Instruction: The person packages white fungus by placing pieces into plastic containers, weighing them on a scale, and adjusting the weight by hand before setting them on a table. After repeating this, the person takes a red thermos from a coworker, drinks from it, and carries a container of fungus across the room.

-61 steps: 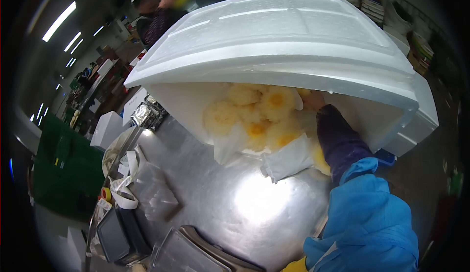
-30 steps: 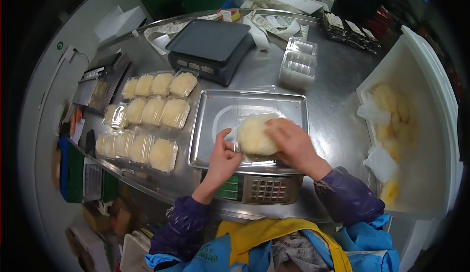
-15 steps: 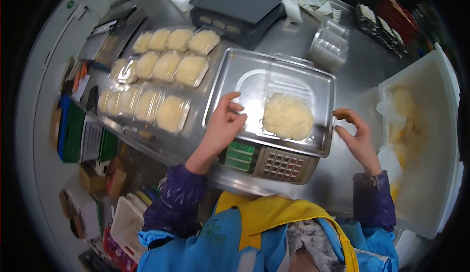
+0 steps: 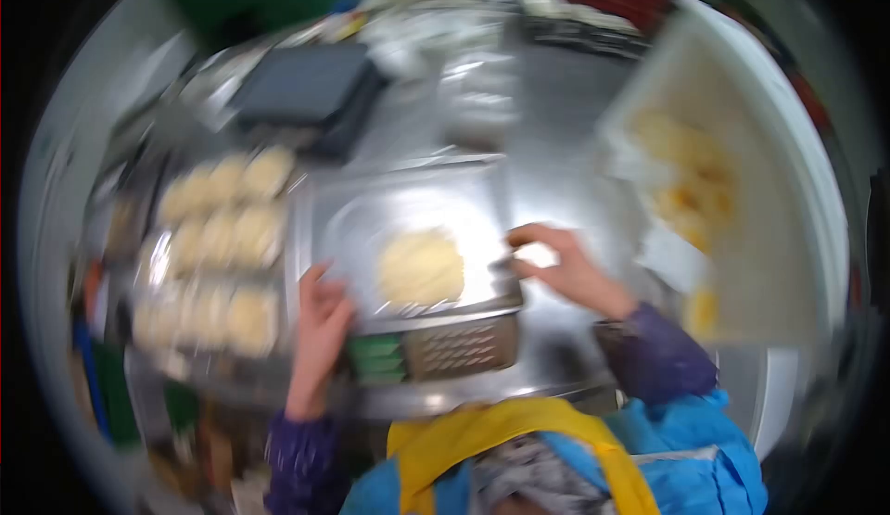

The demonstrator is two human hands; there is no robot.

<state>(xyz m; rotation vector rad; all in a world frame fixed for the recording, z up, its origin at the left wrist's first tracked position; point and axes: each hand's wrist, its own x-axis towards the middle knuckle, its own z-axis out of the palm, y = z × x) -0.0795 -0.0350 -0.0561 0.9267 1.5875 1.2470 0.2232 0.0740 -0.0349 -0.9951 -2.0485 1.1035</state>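
Note:
A pale shredded food portion (image 4: 422, 267) in a clear plastic container lies on a metal tray (image 4: 343, 209). The tray sits on a weighing scale, whose keypad (image 4: 461, 348) and green display (image 4: 378, 357) show along the front. My left hand (image 4: 321, 325) is at the tray's left front edge, fingers loosely bent and apart, with nothing in it. Beside the tray's right edge is my right hand (image 4: 570, 272), thumb and forefinger curved with a gap between them. Motion blur hides whether either hand touches the tray.
Rows of filled clear packs (image 4: 250, 320) stand left of the scale. Behind are a dark grey box-like device (image 4: 301, 84) and a stack of clear containers (image 4: 479, 102). To the right is a big white bin (image 4: 769, 265) with yellowish food inside.
The view has swung to the right, so the bench and its things sit further left. My left hand has drawn back from above the tray to its left front edge. My right hand stays beside the tray.

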